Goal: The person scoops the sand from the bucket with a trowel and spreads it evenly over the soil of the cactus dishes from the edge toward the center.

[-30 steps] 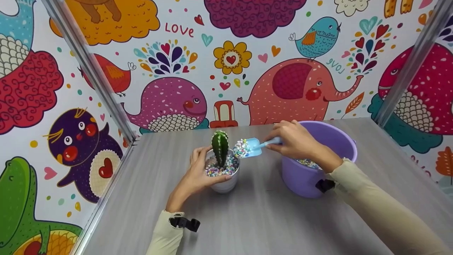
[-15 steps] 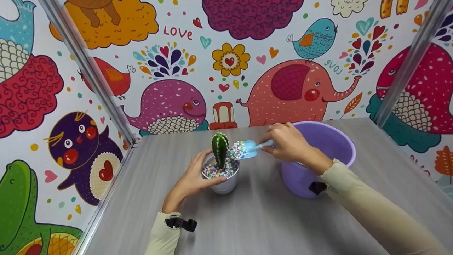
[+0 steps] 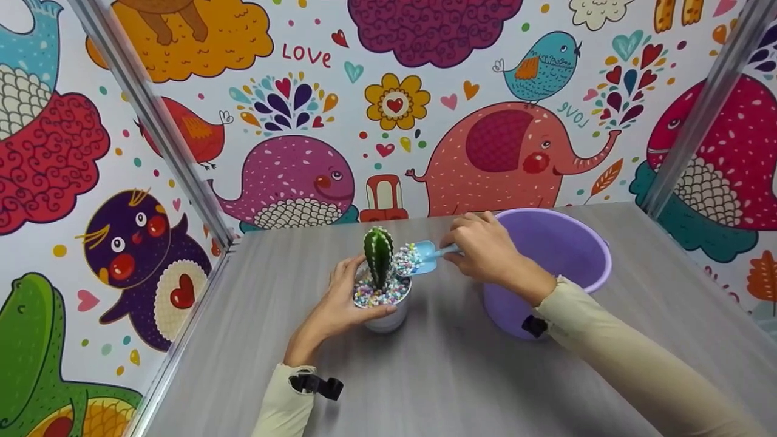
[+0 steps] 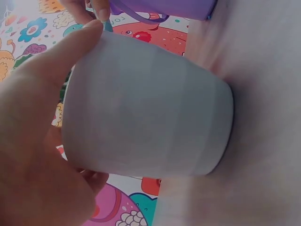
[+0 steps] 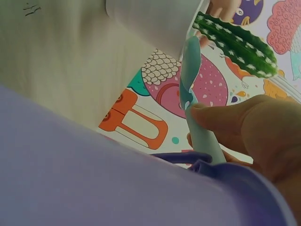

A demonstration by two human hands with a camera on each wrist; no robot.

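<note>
A green cactus (image 3: 379,258) stands upright in a white pot (image 3: 388,318), with colorful pebbles (image 3: 371,295) around its base. My left hand (image 3: 340,306) grips the pot near its rim, thumb in front and fingers at the far side; in the left wrist view the pot (image 4: 146,108) fills the middle. My right hand (image 3: 488,252) pinches the handle of a light blue toy shovel (image 3: 428,258). Pebbles lie on its blade, which is at the pot's right rim beside the cactus. In the right wrist view the shovel (image 5: 190,70) appears edge-on at the pot's rim.
A purple bucket (image 3: 516,309) stands on the grey table (image 3: 449,376) to the right, behind and under my right forearm. Cartoon-printed walls (image 3: 394,152) with metal corner posts (image 3: 164,133) border the table at the back and sides.
My right hand has moved left from over the bucket's side, bringing the loaded shovel from beside the pot to its rim. My left hand keeps its grip on the pot.
</note>
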